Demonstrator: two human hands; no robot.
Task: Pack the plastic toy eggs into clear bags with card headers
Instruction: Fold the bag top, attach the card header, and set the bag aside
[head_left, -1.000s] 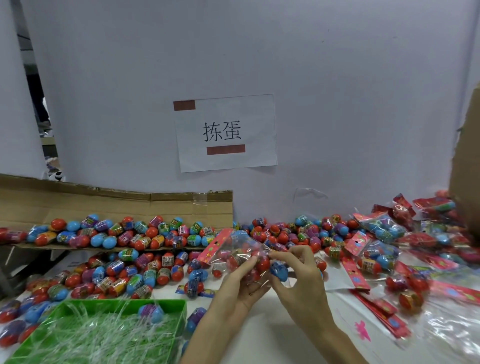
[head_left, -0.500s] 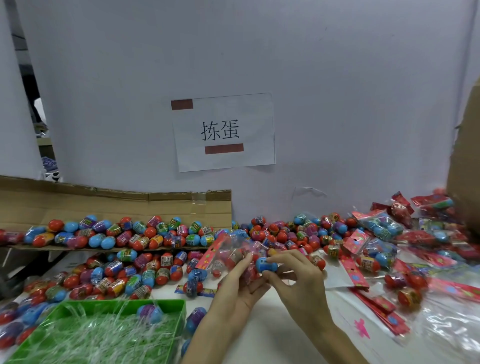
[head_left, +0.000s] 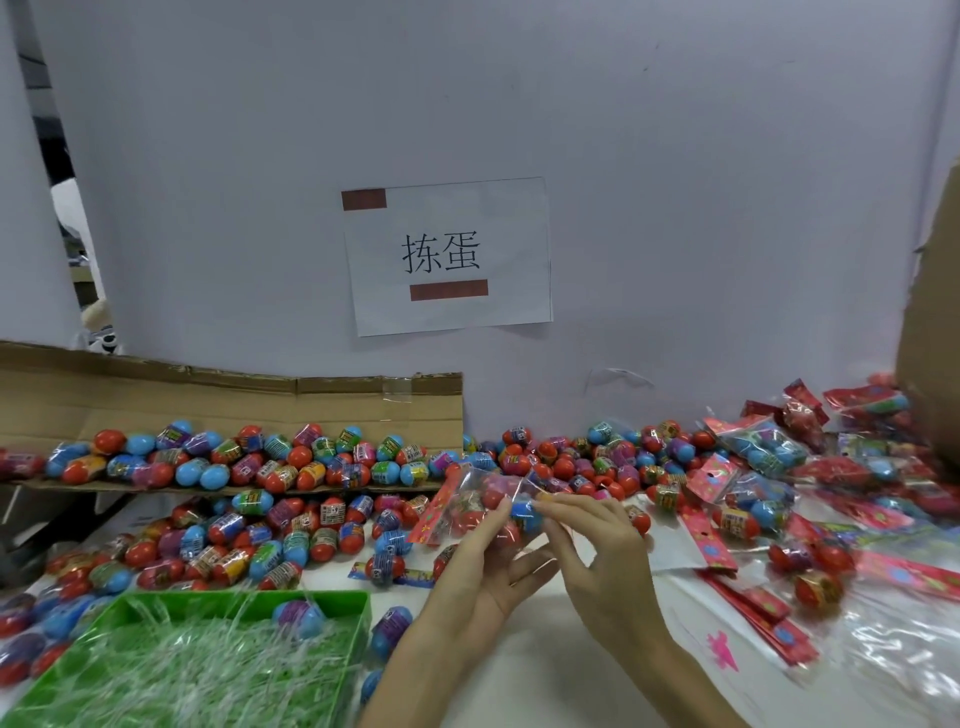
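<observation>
Above the near middle of the table (head_left: 545, 670), the left hand (head_left: 493, 566) grips a clear bag (head_left: 470, 501) by its side, the red card header (head_left: 438, 508) pointing left. The right hand (head_left: 597, 561) pinches a blue egg (head_left: 524, 512) at the bag's right-hand mouth. Loose eggs (head_left: 571, 462) lie heaped beyond, filled bags (head_left: 763, 452) to the far right, and a green tray (head_left: 358, 605) at near left.

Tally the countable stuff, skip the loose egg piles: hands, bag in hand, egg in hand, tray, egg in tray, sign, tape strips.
hands: 2, left hand and right hand
clear bag, held by left hand: 1
blue egg, pinched by right hand: 1
green tray: 1
egg in tray: 1
paper sign: 1
brown tape strips: 2
Total: 9
</observation>
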